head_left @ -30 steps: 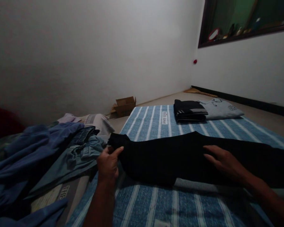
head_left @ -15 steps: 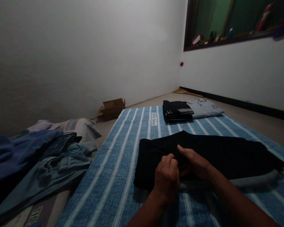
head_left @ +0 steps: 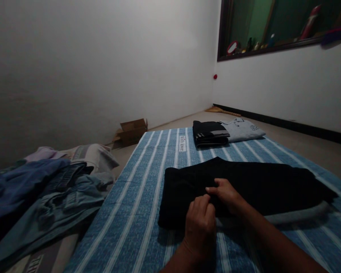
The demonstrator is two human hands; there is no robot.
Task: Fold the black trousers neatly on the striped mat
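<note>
Both hands on folded black fabric garment (head_left: 244, 187), centre-right of frame, lying on blue white-striped mat (head_left: 136, 212).
Left hand (head_left: 200, 222) curled, fingers closed on garment's near edge; right hand (head_left: 226, 193) beside it, pinching the cloth. Heap of blue clothes (head_left: 45, 189) at left.

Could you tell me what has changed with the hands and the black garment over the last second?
The left hand left the garment's far left end and came to the middle beside the right hand; both now pinch the black garment, which was folded over from the left and lies shorter. The folded clothes at the far end of the striped mat, the clothes pile and the cardboard box stayed put.
</note>
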